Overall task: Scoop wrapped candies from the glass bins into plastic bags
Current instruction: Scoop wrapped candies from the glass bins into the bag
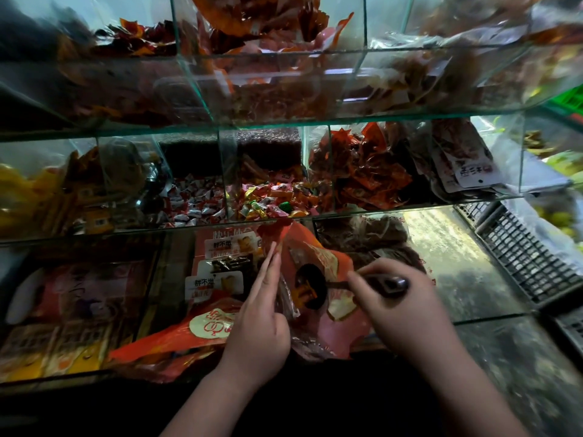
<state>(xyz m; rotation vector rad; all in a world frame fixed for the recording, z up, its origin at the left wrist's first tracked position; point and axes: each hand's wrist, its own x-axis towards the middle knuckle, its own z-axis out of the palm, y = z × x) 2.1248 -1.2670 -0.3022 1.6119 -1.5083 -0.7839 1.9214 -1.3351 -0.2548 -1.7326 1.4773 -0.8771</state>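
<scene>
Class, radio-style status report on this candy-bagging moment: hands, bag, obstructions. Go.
Left hand holding red plastic bag open. Right hand gripping scoop, bowl inside bag mouth. Nothing blocking.

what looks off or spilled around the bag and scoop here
Nothing looks spilled or damaged. The left hand holds the red plastic bag open while the right hand tips the dark scoop into its mouth. Candies sit inside their glass bins. The upper shelves are blurred.

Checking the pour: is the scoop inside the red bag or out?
Inside. The scoop bowl shows through the red bag; the right hand holds its handle outside.
</scene>
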